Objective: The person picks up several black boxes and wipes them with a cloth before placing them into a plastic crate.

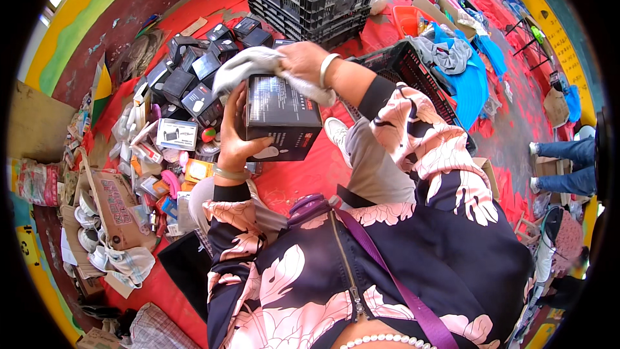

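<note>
The left hand [234, 148], thumb and fingers spread, grasps the box [284, 113] by its left side; above, the curled right hand [303, 63] grips a cloth [244, 67].

The bare left hand [234, 140] is held with its curved fingers directed away from the body and its thumb [257, 148] spread out to the right. Just below that hand, the wrist is ringed by a pale, smooth bangle [231, 174]. The bare right hand [302, 63] is raised beyond and to the right of the left one, its back turned upward, its fingers bent inward. Behind its wrist, encircled by a white, rounded bangle [327, 69], the forearm is covered by a pink-and-black floral fabric sleeve [416, 119].
</note>
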The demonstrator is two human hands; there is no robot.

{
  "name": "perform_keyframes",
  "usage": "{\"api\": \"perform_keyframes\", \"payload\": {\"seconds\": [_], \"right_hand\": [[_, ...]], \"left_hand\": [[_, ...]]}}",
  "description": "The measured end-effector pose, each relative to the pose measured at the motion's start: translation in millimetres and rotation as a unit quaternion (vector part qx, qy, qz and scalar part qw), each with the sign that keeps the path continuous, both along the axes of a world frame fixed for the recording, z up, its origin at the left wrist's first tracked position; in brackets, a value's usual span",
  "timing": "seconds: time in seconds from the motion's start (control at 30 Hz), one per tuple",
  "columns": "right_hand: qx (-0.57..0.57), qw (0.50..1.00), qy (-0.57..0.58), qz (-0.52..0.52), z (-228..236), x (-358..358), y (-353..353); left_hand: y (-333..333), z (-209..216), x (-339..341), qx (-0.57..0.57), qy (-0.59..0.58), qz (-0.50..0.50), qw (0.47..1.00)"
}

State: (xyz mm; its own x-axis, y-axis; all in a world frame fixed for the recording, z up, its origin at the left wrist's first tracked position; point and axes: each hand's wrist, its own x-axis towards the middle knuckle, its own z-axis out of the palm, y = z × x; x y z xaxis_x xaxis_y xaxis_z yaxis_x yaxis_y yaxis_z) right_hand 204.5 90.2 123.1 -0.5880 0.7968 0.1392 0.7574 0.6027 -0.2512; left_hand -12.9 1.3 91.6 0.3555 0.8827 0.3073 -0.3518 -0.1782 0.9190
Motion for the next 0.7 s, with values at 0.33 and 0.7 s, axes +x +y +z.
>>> {"api": "perform_keyframes", "payload": {"seconds": [0.33, 0.7], "right_hand": [[-0.139, 0.864, 0.483, -0.043, 28, 57, -2], [-0.348, 0.594, 0.71, -0.147, -49, 25, 9]], "left_hand": [[-11, -20, -19, -0.172, -0.154, 0.103, 0.968], [4, -53, -13, -0.191, -0.299, 0.098, 0.93]]}}
